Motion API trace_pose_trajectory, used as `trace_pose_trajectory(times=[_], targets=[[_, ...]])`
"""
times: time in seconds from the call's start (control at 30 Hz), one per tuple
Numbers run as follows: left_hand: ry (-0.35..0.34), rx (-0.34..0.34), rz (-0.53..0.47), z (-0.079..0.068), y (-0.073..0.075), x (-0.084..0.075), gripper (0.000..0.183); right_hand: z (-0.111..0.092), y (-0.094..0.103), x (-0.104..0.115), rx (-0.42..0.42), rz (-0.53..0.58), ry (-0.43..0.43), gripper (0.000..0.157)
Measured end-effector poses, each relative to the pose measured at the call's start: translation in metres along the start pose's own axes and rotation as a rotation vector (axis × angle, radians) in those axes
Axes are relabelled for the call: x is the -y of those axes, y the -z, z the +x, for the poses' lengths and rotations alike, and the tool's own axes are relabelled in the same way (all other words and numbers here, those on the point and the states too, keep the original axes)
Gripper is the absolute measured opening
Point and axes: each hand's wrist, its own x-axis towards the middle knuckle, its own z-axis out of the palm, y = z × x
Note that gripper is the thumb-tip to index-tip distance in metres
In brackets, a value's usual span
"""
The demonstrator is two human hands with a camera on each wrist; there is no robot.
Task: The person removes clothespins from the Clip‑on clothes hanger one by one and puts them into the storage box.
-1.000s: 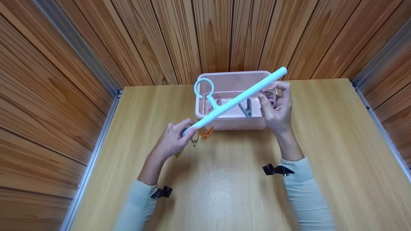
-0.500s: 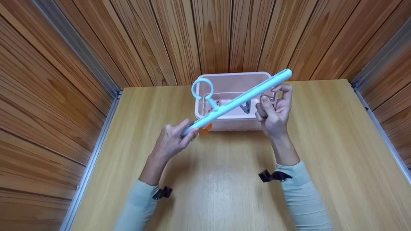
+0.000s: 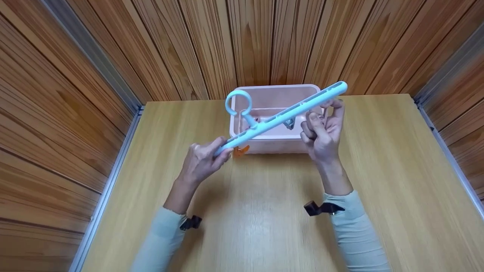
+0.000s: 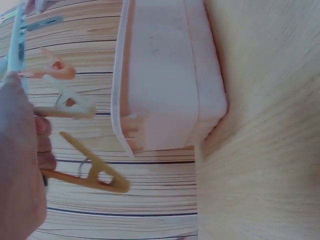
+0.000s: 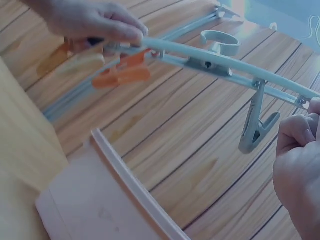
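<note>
In the head view my left hand [image 3: 204,158] grips the lower left end of a light blue hanger [image 3: 287,114], which slants up to the right with its hook to the upper left. A grey clothespin [image 5: 252,125], an orange clothespin [image 5: 125,75], a whitish clothespin [image 4: 75,106] and a yellow clothespin [image 4: 100,172] hang from the bar. Near the bar's raised end my right hand [image 3: 325,136] pinches a small pinkish clothespin [image 3: 324,113], mostly hidden by the fingers.
A pale pink plastic box [image 3: 276,145] stands on the wooden table [image 3: 264,211] against the back wall, behind and below the hanger. Something small and pinkish [image 3: 256,120] shows inside at its left. Wood-panelled walls [image 3: 249,41] close in the back and sides.
The hanger has rolled so its slotted face shows, and its right end has shifted slightly right. My right hand's fingers have curled in more near that end.
</note>
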Motion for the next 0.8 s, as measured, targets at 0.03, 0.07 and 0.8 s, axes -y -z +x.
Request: trace_pose_trajectory(times=[0.03,0.07,0.8], targets=[[0.027,0.041,-0.035,0.000,0.003,-0.001,0.041,0.000,0.002,-0.001,0.000,-0.059,0.025,0.027],[0.058,0.082,-0.071,0.000,0.005,-0.002,0.034,0.000,0.004,-0.002,-0.001,-0.121,0.051,0.025],[0.341,0.364,-0.280,0.010,0.031,-0.006,0.021,-0.002,0.025,-0.003,0.016,-0.938,0.430,0.029]])
